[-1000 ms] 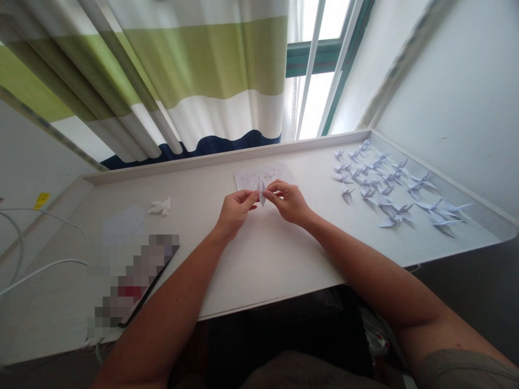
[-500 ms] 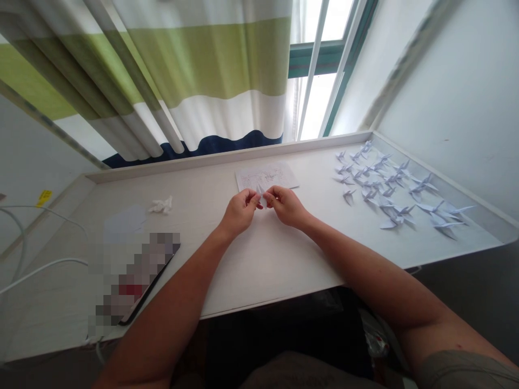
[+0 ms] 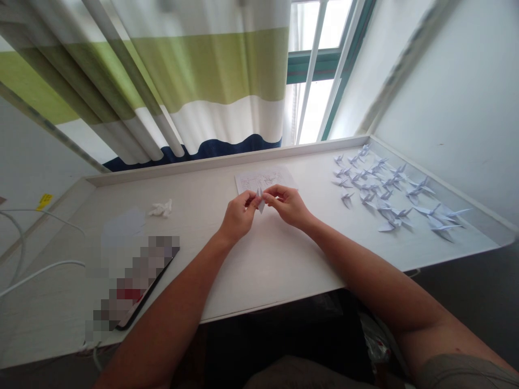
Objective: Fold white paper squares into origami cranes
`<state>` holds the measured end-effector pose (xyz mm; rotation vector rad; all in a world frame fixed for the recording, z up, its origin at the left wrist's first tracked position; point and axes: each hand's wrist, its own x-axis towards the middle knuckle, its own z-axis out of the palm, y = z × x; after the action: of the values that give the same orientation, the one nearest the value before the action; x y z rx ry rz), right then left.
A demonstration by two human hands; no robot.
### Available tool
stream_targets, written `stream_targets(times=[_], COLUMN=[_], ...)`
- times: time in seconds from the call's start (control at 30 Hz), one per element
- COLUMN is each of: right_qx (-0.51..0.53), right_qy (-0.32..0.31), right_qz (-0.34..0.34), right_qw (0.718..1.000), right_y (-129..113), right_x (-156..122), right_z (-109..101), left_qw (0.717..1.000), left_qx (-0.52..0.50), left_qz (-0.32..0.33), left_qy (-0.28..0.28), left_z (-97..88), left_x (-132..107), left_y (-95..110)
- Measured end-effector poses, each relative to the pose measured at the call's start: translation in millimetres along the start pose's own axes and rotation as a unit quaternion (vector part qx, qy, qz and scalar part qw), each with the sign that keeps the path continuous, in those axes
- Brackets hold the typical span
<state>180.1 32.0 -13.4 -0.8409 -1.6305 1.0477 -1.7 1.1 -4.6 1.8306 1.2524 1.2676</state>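
Note:
Between my two hands is a small folded piece of white paper (image 3: 260, 202), pointed at top and bottom. My left hand (image 3: 240, 212) pinches its left side between thumb and fingers. From the right, my right hand (image 3: 288, 204) holds it near the upper part, thumb and forefinger together. The paper is held above the table, just in front of a printed sheet (image 3: 265, 178) with line drawings, which my hands partly cover. Finer folds are too small to make out.
Several white paper cranes (image 3: 381, 186) stand grouped on the right of the white table (image 3: 259, 270). To the left lie a crumpled tissue (image 3: 161, 208), pale paper sheets (image 3: 124, 227), a blurred tablet-like device (image 3: 140, 286) and white cables (image 3: 44, 273). A raised rim (image 3: 194, 166) borders the back.
My right hand has shifted its fingers higher on the folded paper, showing more of its lower right side. My left hand keeps its pinch. The view has tilted slightly.

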Motion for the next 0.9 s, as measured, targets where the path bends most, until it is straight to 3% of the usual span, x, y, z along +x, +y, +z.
stream_targets(times=[0.17, 0.37, 0.57, 0.77, 0.9], right_qx=[0.047, 0.027, -0.021, -0.073, -0.048], right_qy=[-0.012, 0.006, 0.014, 0.018, 0.022], right_qz=[-0.014, -0.027, -0.124, -0.138, -0.127], right_qw=[0.999, 0.999, 0.992, 0.988, 0.99], right_y=[-2, -3, -12, -20, -23], right_x=[2, 0, -5, -8, -9], right_z=[-4, -3, -1, 0, 0], left_qw=[0.999, 0.999, 0.998, 0.996, 0.984], left_qx=[-0.007, 0.009, 0.008, -0.067, -0.167], left_qz=[0.003, 0.018, 0.043, 0.022, -0.009], left_qy=[-0.034, -0.049, -0.047, -0.063, -0.062], left_z=[0.0, -0.3, -0.9, 1.7, 5.0], left_x=[0, -1, -1, -2, -1], left_y=[2, 1, -1, 0, 2])
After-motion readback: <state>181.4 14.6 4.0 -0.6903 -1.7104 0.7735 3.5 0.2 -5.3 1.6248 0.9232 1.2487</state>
